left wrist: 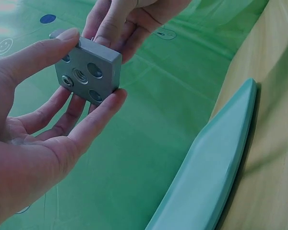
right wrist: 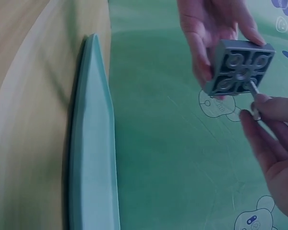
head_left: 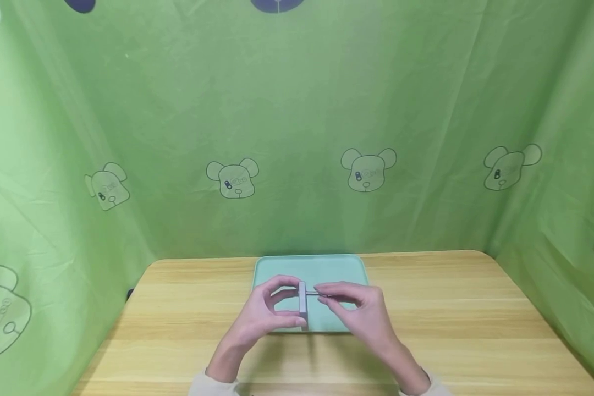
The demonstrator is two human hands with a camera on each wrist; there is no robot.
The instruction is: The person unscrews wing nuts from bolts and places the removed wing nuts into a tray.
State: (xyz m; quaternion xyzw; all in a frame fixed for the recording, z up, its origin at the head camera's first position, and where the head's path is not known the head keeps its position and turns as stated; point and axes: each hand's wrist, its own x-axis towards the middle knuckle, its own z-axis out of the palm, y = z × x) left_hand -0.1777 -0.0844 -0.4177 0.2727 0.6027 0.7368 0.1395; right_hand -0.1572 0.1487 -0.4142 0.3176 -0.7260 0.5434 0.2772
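Note:
My left hand holds a grey square block upright by its edges, thumb on one edge and fingers on the opposite one. In the left wrist view, the block's face has round holes near its corners and a threaded hole in the middle; one corner hole has a small metal piece inside. The recessed other face shows in the right wrist view. There my right hand pinches a metal screw between thumb and fingertips, its threaded end at a corner hole. How deep the screw sits I cannot tell.
Below both hands a light green tray lies on the wooden table. Green curtains with printed bear heads enclose the table at the back and sides.

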